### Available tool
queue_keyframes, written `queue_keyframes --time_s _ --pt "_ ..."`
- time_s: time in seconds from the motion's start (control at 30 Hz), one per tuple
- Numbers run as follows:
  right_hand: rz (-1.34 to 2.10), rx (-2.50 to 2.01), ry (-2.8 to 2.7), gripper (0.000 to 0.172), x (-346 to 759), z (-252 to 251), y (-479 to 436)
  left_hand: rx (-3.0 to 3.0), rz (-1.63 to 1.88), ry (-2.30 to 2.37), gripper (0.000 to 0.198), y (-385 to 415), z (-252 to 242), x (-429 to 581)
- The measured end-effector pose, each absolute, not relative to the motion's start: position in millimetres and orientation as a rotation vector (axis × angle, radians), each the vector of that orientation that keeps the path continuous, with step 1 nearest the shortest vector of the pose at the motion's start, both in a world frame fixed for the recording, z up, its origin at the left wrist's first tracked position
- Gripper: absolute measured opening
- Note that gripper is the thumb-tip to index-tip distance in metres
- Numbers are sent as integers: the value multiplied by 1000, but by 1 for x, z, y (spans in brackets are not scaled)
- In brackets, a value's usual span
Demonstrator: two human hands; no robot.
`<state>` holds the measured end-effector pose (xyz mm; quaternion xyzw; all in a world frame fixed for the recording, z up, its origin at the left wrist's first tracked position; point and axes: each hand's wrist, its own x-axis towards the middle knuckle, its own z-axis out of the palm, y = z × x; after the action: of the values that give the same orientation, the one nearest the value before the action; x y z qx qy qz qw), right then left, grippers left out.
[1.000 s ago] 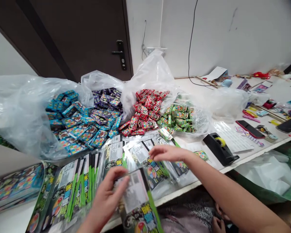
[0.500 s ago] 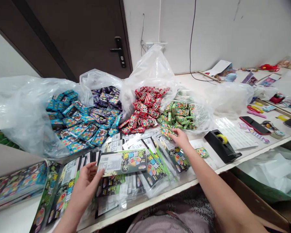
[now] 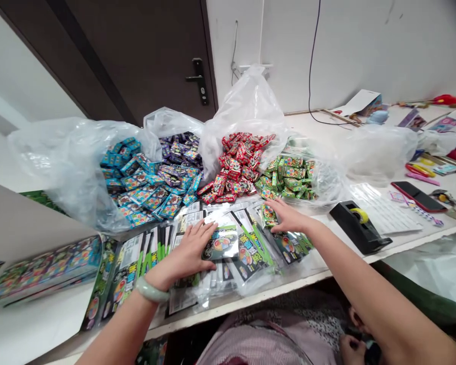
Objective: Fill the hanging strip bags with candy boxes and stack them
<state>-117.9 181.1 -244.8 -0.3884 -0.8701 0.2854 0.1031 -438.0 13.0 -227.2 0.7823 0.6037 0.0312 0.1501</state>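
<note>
Now, across the white table (image 3: 311,126), clear plastic bags (image 3: 79,172) of blue, purple, red and green candy boxes sit behind the flat packets (image 3: 247,253); since a moment ago, my left hand (image 3: 182,253) has come down onto that pile, fingers spread and unclenched, pressing a green-labelled packet (image 3: 220,243) flat, its lower edge partly hidden; my jade bangle (image 3: 150,290) shows at that wrist; my right hand (image 3: 289,218) lies palm down, arm stretched forward, fingertips (image 3: 274,205) on a small green candy box (image 3: 269,215); whether they grip it, I cannot tell.

Packing workroom; heaped candy packets (image 3: 235,165)
</note>
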Motion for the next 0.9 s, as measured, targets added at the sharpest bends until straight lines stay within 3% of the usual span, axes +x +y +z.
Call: queue_keyframes --time_s 0.2,0.37,0.5,0.8,0.9 --pt "729 -978 -2456 73 -132 -220 159 2262 384 1781 96 2 -209 -442" --pt "411 -735 -2397 76 -151 -173 100 2333 608 1735 99 -7 -195 -442" --pt "249 -668 -2563 77 -164 -167 81 2427 629 1737 100 -10 -191 -437" --pt "388 -397 -2778 65 -161 -160 71 2507 559 1647 103 -27 -195 -433" --pt "464 -418 -2759 72 -162 -159 70 2491 571 1617 103 -28 -196 -432"
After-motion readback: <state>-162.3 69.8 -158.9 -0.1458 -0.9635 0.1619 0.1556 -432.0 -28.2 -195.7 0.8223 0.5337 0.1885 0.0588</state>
